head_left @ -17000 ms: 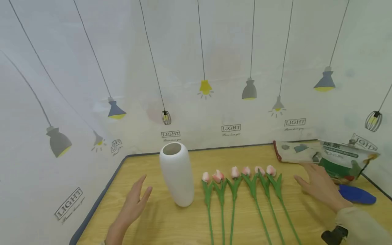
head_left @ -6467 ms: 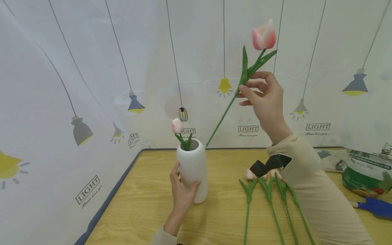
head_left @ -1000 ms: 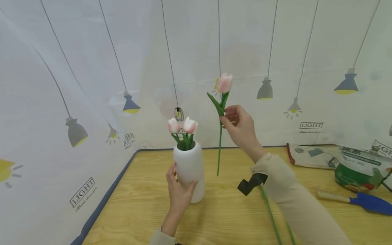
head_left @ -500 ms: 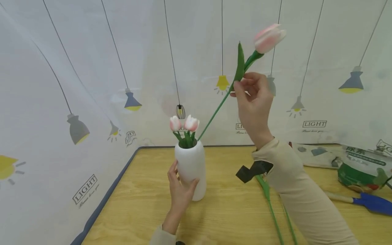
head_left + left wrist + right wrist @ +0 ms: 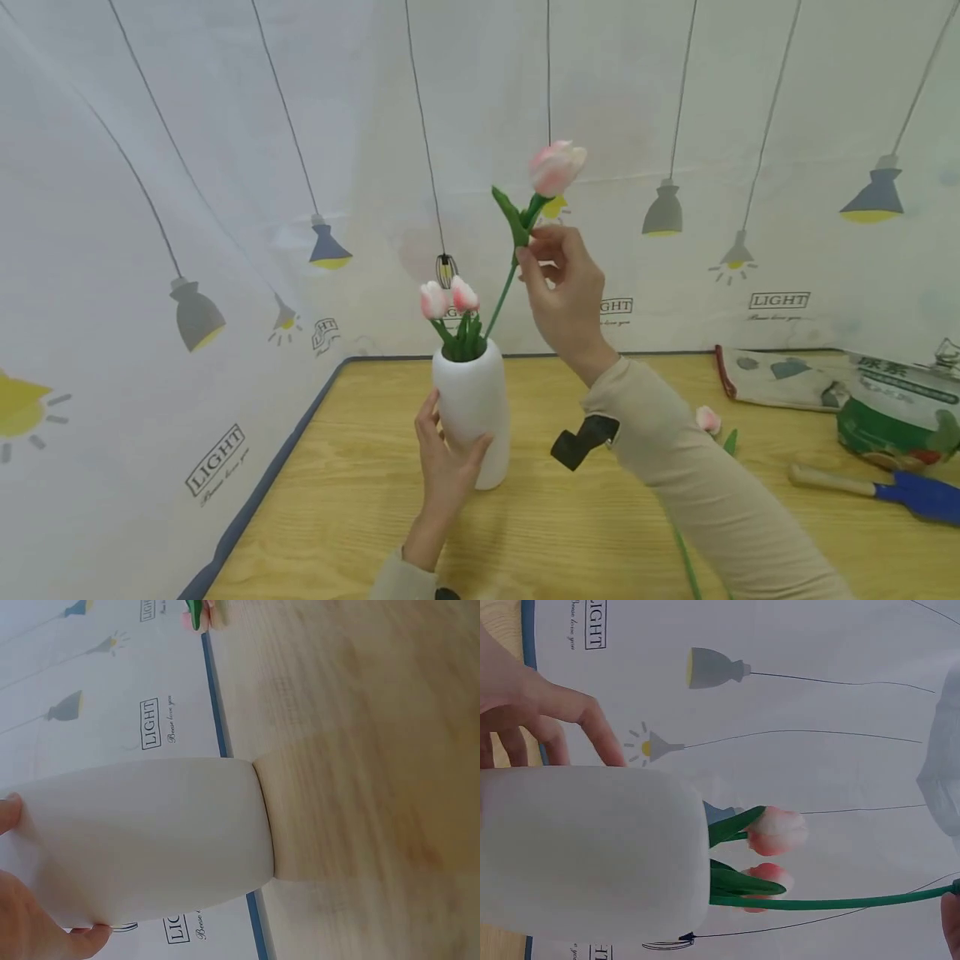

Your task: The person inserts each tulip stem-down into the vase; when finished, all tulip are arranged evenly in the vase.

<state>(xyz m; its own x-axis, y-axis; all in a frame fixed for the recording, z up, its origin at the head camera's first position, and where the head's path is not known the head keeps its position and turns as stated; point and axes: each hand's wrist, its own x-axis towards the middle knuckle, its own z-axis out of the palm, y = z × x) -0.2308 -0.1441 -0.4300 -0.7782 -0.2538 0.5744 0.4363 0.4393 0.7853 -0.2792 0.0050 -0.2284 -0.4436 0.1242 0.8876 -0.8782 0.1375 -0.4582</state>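
A white vase (image 5: 474,400) stands upright on the wooden table. My left hand (image 5: 444,458) grips its lower side, thumb and fingers spread round it; the left wrist view shows the base of the vase (image 5: 240,825) flat on the wood. Two pink-and-white tulips (image 5: 433,300) lean in the vase's mouth. Above and right of them, my right hand (image 5: 566,287) pinches a third tulip (image 5: 557,169) just below its leaves. That tulip's stem (image 5: 817,904) slants down to the vase mouth, where its lower end is hidden behind the rim.
Right of the vase, another tulip head (image 5: 707,419) lies on the table, partly covered by my right sleeve (image 5: 690,467), with stems showing below. Farther right are a blue trowel (image 5: 926,497) with a wooden handle, a green-and-white bag (image 5: 877,425) and a folded printed cloth (image 5: 780,379).
Earlier, the vase held no flowers and both hands were apart from it. Over the last second, my right hand raised the third tulip, then lowered it with its stem into the vase mouth.
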